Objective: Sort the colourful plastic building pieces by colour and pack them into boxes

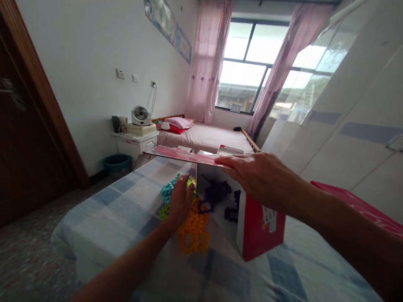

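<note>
A red and white cardboard box [261,230] lies on its side on the blue checked bedspread [116,209], its open mouth facing left. My right hand [261,176] rests flat on top of the box, fingers stretched out, holding it steady by its pink lid flap [179,154]. Purple toy blocks [217,195] sit inside the box. My left hand [180,200] lies on a pile of plastic interlocking blocks just outside the opening, fingers curled over teal blocks [166,191]. Orange blocks [193,237] spread below the hand.
A second red box piece [362,209] lies at the right on the bed. Beyond stand a white nightstand [137,142] with a small fan [141,115], a teal bin [117,162], a pink bed [208,136], and a window with pink curtains. White wardrobe doors [346,126] fill the right.
</note>
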`<action>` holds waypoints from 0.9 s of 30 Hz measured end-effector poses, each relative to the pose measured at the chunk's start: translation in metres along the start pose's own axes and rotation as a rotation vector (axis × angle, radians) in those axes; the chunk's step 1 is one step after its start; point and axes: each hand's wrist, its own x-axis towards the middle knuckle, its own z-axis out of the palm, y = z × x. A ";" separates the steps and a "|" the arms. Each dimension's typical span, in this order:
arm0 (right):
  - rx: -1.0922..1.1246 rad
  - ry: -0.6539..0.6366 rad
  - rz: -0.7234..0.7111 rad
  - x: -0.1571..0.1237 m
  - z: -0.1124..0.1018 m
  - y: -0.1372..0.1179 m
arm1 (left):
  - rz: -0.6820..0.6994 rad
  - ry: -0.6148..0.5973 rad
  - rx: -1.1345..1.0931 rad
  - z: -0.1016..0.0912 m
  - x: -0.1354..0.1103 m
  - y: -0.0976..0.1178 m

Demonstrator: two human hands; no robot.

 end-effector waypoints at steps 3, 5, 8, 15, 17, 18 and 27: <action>-0.072 0.008 -0.016 0.010 -0.001 -0.003 | -0.028 0.028 -0.048 0.002 -0.004 0.001; -0.109 -0.034 -0.029 0.014 -0.001 -0.003 | -0.050 0.039 -0.068 0.004 -0.006 -0.002; -0.161 -0.088 -0.036 0.019 -0.003 -0.002 | -0.021 0.005 -0.053 0.008 -0.008 -0.007; -0.250 -0.140 -0.019 0.032 -0.022 -0.016 | 0.017 -0.048 0.005 0.007 -0.007 -0.008; -0.250 -0.188 -0.041 0.033 -0.022 -0.019 | 0.021 -0.039 0.012 0.007 -0.007 -0.009; -0.256 -0.208 -0.054 0.033 -0.022 -0.019 | 0.019 -0.035 0.014 0.007 -0.007 -0.010; -0.349 -0.194 -0.027 0.022 -0.026 -0.022 | 0.015 -0.039 0.047 0.003 -0.003 -0.009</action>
